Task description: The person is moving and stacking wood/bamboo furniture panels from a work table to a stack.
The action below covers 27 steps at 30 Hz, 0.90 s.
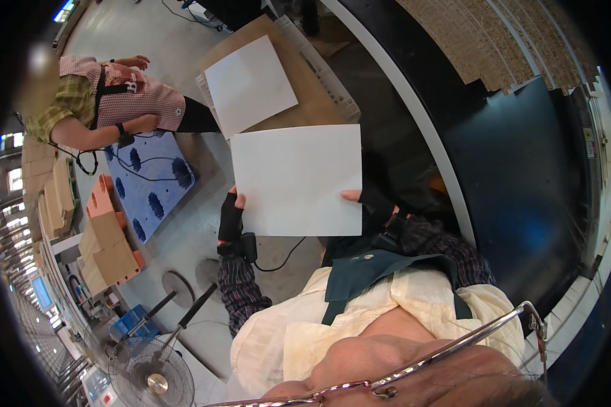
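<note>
White sheet [297,183], broad and blank, is lying flat between the two hands in front of the person's torso. Left hand [231,216] is pinching its left edge, thumb on the upper face; right hand [373,199] is pinching the right edge likewise (both wearing black fingerless gloves, other fingers mostly hidden). Hands are keeping well apart, the sheet's width between them. Just beyond, a second white sheet [251,85] is resting on a brown board [316,102]; the held one is overlapping its near edge in view, contact impossible to tell. A pale plastic pallet [349,108] is showing along the board's right side. Leftward, a co-worker [139,102] in a checked apron is standing by a blue pallet [142,220]. Lower left, a caged fan [132,373] is standing near a blue crate [134,322].
</note>
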Each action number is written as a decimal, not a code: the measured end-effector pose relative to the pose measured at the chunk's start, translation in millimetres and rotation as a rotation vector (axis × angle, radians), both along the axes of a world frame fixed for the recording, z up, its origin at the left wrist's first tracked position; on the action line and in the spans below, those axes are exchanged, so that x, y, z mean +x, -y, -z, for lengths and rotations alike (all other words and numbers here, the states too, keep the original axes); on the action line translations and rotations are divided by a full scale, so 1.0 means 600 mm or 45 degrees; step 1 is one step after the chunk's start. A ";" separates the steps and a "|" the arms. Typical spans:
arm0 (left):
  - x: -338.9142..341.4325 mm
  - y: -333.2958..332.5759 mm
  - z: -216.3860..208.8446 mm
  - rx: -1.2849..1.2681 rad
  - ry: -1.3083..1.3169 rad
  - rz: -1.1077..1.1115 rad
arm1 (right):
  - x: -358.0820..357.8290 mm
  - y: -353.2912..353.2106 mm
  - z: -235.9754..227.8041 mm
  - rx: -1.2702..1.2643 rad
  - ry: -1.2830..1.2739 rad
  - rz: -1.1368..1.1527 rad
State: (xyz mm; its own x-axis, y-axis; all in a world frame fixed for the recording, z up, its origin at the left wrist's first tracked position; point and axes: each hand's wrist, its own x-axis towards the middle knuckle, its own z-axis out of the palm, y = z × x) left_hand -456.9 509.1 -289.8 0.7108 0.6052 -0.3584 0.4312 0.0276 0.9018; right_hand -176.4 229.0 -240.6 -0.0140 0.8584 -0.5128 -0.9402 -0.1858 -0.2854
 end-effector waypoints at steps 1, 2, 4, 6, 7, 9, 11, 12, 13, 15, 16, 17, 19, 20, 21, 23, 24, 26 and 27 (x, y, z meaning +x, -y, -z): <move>-0.027 0.006 0.008 -0.233 0.183 -0.199 | 0.000 0.001 -0.003 0.015 -0.003 -0.011; -0.052 0.019 0.017 -0.471 0.443 -0.369 | -0.002 0.004 -0.006 0.021 -0.062 0.054; -0.074 0.074 0.041 -0.681 0.549 -0.754 | -0.007 0.005 -0.009 0.042 -0.120 0.122; -0.037 0.140 0.068 -1.487 1.479 0.035 | -0.017 0.003 -0.007 -0.070 -0.021 0.178; -0.021 0.201 0.065 -1.371 1.210 -0.152 | -0.024 0.000 -0.004 -0.061 -0.022 0.197; 0.056 0.293 0.059 -1.193 0.930 -0.494 | -0.035 -0.008 0.001 -0.198 -0.097 0.198; 0.133 0.322 0.034 -1.153 0.808 -0.660 | -0.040 -0.018 0.002 -0.230 0.013 0.166; 0.166 0.317 0.019 -1.186 0.856 -0.715 | -0.039 -0.022 0.000 -0.254 0.145 0.134; 0.189 0.309 0.004 -1.175 0.750 -0.750 | -0.035 -0.031 -0.001 -0.265 0.184 0.087; 0.220 0.275 -0.016 -0.925 0.655 -0.760 | -0.024 -0.042 -0.009 -0.175 0.532 -0.002; 0.230 0.254 -0.018 -0.823 0.721 -0.770 | -0.015 -0.043 -0.014 -0.150 0.857 -0.091; 0.229 0.220 -0.018 -0.867 0.683 -0.776 | -0.011 -0.046 -0.018 -0.037 1.251 -0.125; 0.219 0.144 -0.009 -0.736 0.629 -0.711 | -0.004 -0.029 -0.030 0.076 1.203 -0.134; 0.214 0.101 0.000 -0.558 0.579 -0.686 | -0.004 -0.013 -0.037 0.231 1.109 -0.085; 0.210 0.048 0.008 -0.570 0.562 -0.652 | -0.002 -0.002 -0.041 0.250 1.166 -0.052; 0.211 -0.059 0.025 -0.505 0.503 -0.597 | 0.009 0.033 -0.051 0.232 1.357 -0.101; 0.218 -0.106 0.033 -0.461 0.368 -0.654 | 0.016 0.047 -0.054 0.201 1.547 -0.223; 0.228 -0.182 0.041 -0.305 0.277 -0.574 | 0.031 0.080 -0.065 0.113 1.388 -0.342; 0.244 -0.206 0.047 -0.309 0.275 -0.545 | 0.035 0.089 -0.070 0.083 1.379 -0.299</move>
